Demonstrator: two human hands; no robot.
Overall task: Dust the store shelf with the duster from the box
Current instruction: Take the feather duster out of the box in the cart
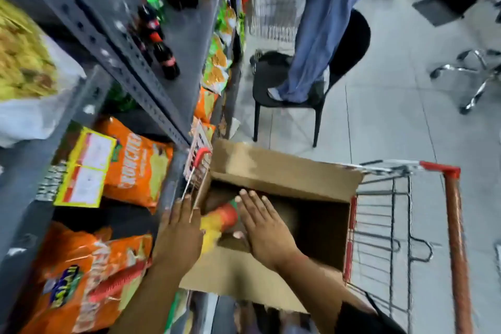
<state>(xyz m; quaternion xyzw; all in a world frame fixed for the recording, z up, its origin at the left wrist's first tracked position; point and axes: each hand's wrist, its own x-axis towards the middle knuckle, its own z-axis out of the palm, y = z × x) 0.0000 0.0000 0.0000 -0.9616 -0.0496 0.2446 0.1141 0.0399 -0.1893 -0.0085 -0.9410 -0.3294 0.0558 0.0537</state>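
- Head view: one cardboard box (284, 171) sits open in one shopping cart (452, 225) with a red handle; three of its flaps show, one far, one near, and a narrow one at the left edge.
- One duster (221, 221), yellow and orange and blurred, lies inside the box at its left side, between the two hands.
- The left hand (180, 233) lies flat with fingers stretched out and together, resting over the box's left edge and its narrow flap; it grips nothing that can be seen.
- The right hand (264, 225) reaches into the box, palm down, fingers straight and slightly spread, just beside the duster's orange end; whether it touches the duster I cannot tell, and it has closed on nothing.
- One grey metal store shelf (113, 43) unit runs along the left, with several levels in sight.
- Two large orange snack bags (138, 165) lie on the nearer levels, with one yellow-edged price tag (86, 168) in front of the upper one.
- Dark bottles (162, 49) stand in a row on a farther level; blur prevents a sure count.
- One black chair (311, 84) stands on the tiled floor beyond the box, with one other person's leg in blue trousers (322, 22) on its seat.
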